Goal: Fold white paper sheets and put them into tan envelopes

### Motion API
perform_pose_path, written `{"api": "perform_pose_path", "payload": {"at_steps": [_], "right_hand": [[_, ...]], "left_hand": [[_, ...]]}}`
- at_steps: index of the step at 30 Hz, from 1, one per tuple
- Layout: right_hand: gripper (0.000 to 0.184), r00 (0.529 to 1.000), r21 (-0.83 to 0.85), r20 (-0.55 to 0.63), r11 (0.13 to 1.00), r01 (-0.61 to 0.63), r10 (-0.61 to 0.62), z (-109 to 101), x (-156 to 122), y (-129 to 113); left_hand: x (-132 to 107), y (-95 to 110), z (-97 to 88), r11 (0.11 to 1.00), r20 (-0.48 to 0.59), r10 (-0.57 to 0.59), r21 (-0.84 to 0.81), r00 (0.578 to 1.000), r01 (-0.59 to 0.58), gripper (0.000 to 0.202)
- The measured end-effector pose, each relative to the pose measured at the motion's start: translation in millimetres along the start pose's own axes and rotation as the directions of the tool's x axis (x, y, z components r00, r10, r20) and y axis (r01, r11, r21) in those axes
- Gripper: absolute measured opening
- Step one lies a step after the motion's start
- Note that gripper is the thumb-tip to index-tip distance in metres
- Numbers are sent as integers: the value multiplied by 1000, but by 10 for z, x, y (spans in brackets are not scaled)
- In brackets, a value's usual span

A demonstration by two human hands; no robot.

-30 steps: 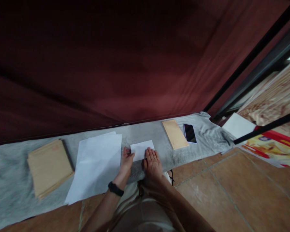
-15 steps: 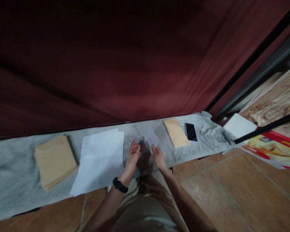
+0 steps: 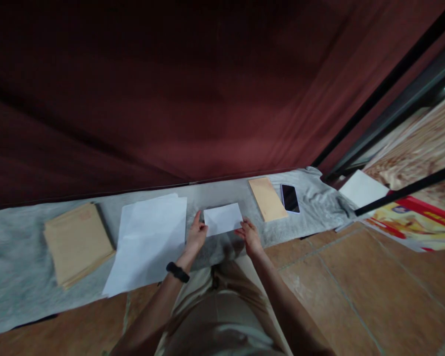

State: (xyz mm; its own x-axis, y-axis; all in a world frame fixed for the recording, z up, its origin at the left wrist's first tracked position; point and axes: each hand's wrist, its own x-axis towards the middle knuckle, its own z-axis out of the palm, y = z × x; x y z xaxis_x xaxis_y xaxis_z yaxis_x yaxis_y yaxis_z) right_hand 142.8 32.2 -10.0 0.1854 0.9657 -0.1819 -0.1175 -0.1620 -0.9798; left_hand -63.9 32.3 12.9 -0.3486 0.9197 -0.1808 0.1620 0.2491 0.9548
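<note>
A folded sheet of white paper (image 3: 223,219) is stretched sideways between my hands, above the grey cloth. My left hand (image 3: 196,234) pinches its left edge, the index finger pointing up along that side. At the right end, my right hand (image 3: 249,234) grips the lower corner between thumb and fingers. To the left lies a stack of large white sheets (image 3: 152,242), close to my left hand. A tan envelope (image 3: 268,199) rests on the cloth to the right of my right hand.
A pile of brown envelopes (image 3: 79,242) lies at the far left. Beyond the tan envelope is a phone (image 3: 290,199) with a dark screen. The grey cloth (image 3: 15,267) covers a narrow bench against a dark red curtain (image 3: 207,99). A colourful box (image 3: 419,225) stands on the right.
The paper has turned from a narrow, slanted position in my right hand to lying wide and level. My left hand, empty and apart before, has closed on its left edge.
</note>
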Motion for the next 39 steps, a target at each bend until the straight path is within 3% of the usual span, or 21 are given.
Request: {"api": "perform_pose_path", "payload": {"at_steps": [4,6,9,12,16,19,22,24,27,31,39], "right_hand": [[34,997,-142,-41,988,60,-66,-119,34,22],[37,982,-289,-17,941,175,-188,-118,0,30],[44,906,-573,171,709,411,-387,-51,-57,41],[47,824,-683,370,476,554,-430,51,-73,48],[49,778,-752,495,258,607,-387,140,-57,54],[50,771,-778,523,166,606,-364,153,-61,66],[51,768,-792,525,120,599,-367,153,-75,81],[52,768,-799,526,99,594,-364,155,-82,89],[53,770,-803,535,75,591,-349,164,-88,96],[52,795,-829,497,80,554,-348,175,-102,101],[48,824,-830,434,195,523,-363,195,-48,37]], "left_hand": [[69,34,-66,988,93,-44,151,995,30,77],[56,59,-63,981,84,-34,192,996,18,75],[18,95,-41,973,74,-23,232,997,5,73],[-12,118,-26,959,75,-20,285,997,-3,71],[-56,116,-46,940,74,-2,341,997,-24,67],[-130,108,-59,906,65,77,412,995,-97,62],[-221,111,13,805,70,270,531,960,-265,52],[-263,109,127,731,169,377,550,911,-405,48],[-275,81,326,643,366,429,517,826,-564,49],[-237,0,448,532,447,415,587,792,-610,55],[-229,-86,354,372,447,437,700,780,-610,56]]}}
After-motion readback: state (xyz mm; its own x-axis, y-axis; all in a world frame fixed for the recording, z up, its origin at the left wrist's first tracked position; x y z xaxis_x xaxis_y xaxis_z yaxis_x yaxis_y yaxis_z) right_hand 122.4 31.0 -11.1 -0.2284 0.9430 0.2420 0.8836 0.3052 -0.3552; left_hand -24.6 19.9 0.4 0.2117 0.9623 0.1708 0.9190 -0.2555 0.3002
